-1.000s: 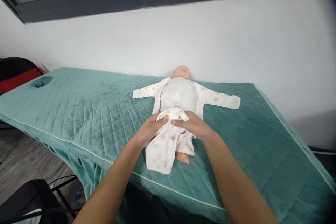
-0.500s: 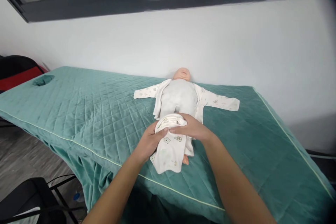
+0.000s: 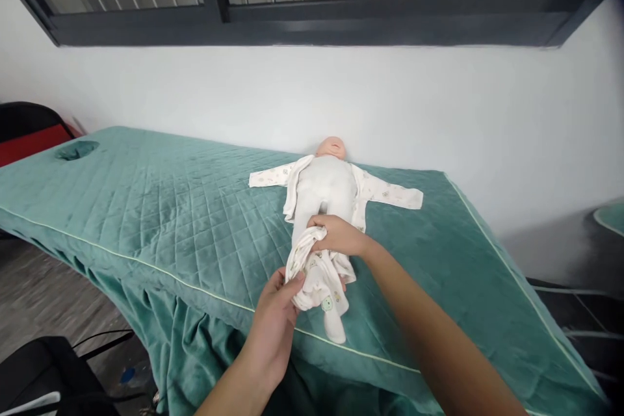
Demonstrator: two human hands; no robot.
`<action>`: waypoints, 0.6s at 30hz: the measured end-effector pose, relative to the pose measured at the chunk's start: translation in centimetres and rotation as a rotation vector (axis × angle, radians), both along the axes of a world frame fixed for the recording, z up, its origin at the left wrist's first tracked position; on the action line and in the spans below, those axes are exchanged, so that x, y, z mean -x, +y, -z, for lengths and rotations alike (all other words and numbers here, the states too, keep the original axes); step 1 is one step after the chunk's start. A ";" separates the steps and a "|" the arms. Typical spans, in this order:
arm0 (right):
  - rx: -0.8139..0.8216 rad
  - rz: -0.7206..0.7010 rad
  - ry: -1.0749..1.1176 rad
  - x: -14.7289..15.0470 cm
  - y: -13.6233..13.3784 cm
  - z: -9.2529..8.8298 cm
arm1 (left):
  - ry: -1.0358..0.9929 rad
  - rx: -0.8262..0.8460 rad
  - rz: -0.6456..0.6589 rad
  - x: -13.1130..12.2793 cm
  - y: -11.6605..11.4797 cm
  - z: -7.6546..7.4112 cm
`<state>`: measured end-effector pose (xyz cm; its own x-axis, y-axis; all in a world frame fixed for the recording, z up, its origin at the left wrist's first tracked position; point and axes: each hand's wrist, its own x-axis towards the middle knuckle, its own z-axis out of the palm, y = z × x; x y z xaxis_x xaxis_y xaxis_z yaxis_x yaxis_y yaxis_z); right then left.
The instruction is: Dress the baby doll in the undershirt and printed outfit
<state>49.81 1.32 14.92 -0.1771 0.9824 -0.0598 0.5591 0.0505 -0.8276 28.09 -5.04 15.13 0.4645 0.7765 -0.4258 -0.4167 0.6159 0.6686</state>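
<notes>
A baby doll (image 3: 325, 177) lies on its back, head toward the wall, with a white cloth body. An open white printed baby top (image 3: 396, 195) is under and around it, sleeves spread to both sides. White printed baby pants (image 3: 319, 279) are bunched around the doll's lower legs. My left hand (image 3: 279, 312) grips the near left side of the bunched cloth, thumb on top. My right hand (image 3: 338, 235) reaches across the doll's legs and pinches the rolled upper edge. A white end pokes out below the bunch; I cannot tell whether it is foot or cloth.
The doll lies on a green quilted massage bed (image 3: 195, 208) with a face hole (image 3: 78, 150) at the far left. A white wall and a dark window frame (image 3: 312, 26) stand behind. A black chair (image 3: 49, 370) is at the lower left, a red and black seat (image 3: 34, 136) beyond.
My left hand has moved down and nearer with the cloth, my right hand slightly left. The hanging pant leg is now gathered into a bunch. The view has tilted up.
</notes>
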 end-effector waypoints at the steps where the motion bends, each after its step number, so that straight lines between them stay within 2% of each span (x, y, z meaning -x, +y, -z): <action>1: -0.019 -0.021 -0.039 0.0 0.0 0.1 | -0.009 0.008 -0.004 0.2 -0.3 0.6; 4: -0.068 -0.068 -0.131 0.1 0.2 0.4 | -0.001 -0.014 0.001 1.3 -0.8 2.7; 8: -0.072 -0.122 -0.205 0.4 0.2 0.2 | 0.149 -0.094 -0.023 2.6 -0.1 4.6; 13: -0.031 -0.072 -0.302 0.7 -0.5 -0.3 | 0.323 -0.218 0.075 2.7 2.2 5.3; 18: -0.069 -0.030 -0.408 1.0 -1.3 -0.3 | 0.568 -0.487 0.184 2.3 4.3 5.7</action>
<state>48.77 -0.03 15.21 -0.1815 0.9812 -0.0654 0.8378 0.1195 -0.5327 25.80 -0.73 9.44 0.4165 0.8687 -0.2680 0.1527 0.2238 0.9626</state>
